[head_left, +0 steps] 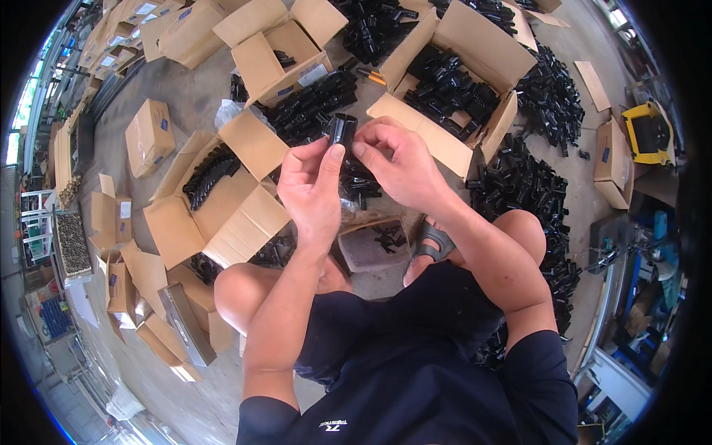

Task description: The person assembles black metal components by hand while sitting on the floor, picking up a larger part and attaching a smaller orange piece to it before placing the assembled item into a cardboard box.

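Holding black tube (343,131) nearly upright in fingers of left hand (311,185), above black parts (315,102), with fingers of right hand (404,165) bent close beside it (cannot tell whether gripping). Apparently checking or fitting; likely calls next for steady left grip.

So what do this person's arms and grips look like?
The left arm and right arm come out bare from short, dark sleeves. The left grip and right grip are human hands; no gloves or watch can be seen.
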A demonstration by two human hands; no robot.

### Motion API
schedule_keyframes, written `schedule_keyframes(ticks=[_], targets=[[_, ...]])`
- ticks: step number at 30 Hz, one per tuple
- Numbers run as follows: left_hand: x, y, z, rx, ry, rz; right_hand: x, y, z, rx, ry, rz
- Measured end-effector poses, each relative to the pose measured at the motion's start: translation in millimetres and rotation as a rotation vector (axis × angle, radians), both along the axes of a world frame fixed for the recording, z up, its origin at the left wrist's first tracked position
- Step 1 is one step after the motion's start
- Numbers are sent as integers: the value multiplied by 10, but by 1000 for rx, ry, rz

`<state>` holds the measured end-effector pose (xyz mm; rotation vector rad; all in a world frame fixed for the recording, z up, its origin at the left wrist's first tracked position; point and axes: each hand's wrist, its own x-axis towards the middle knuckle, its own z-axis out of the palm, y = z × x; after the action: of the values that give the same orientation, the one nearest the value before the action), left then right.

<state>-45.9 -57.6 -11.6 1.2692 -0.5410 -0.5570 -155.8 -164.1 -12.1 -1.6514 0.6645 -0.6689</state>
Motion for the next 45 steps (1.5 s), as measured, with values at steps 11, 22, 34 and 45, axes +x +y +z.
schedule_keyframes(ticks=[11,22,34,45], targets=[[6,4,0,4,-24,8,1,-11,56,47,2,-8],[2,11,14,1,-35,11,4,25,61,49,-57,-26],[6,4,-71,10,-80,-3,-54,16,33,-65,-9,-4],[40,-12,-129,-6,-40,11,-85,39,70,116,-46,49]])
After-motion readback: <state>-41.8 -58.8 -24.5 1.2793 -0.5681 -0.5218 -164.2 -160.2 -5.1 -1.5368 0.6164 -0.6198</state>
